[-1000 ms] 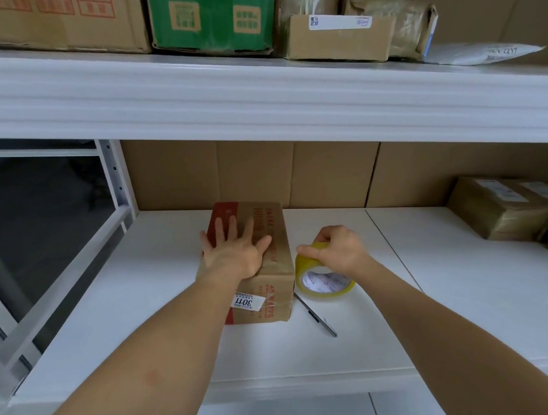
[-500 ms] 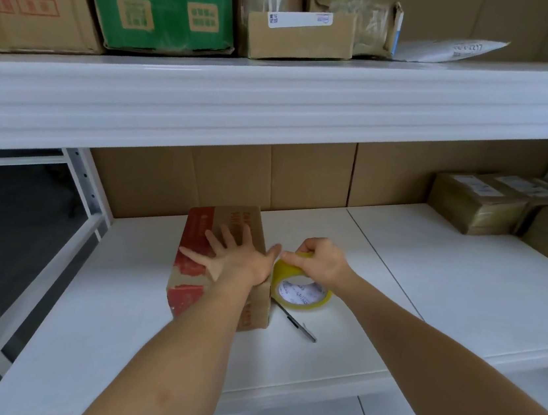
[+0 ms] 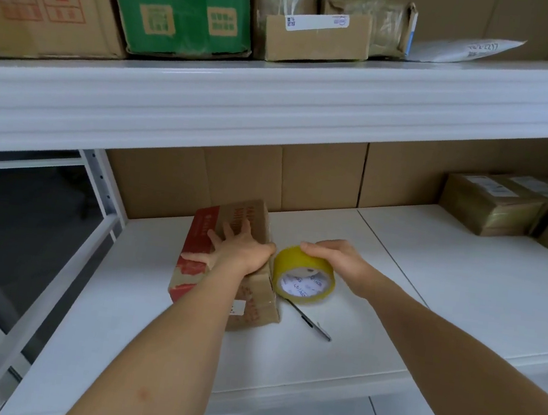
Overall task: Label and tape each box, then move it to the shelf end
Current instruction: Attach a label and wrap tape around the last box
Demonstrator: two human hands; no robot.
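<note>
Head view: left hand lies flat, fingers spread, pinning the box on the shelf, right hand curled in a grip on the tape roll just beside it; taping step, likely needing the tape's free end drawn across the box top.

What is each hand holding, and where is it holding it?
The right hand grips the yellow tape roll around its top outer rim. The left hand holds nothing; it presses flat on the box.
</note>
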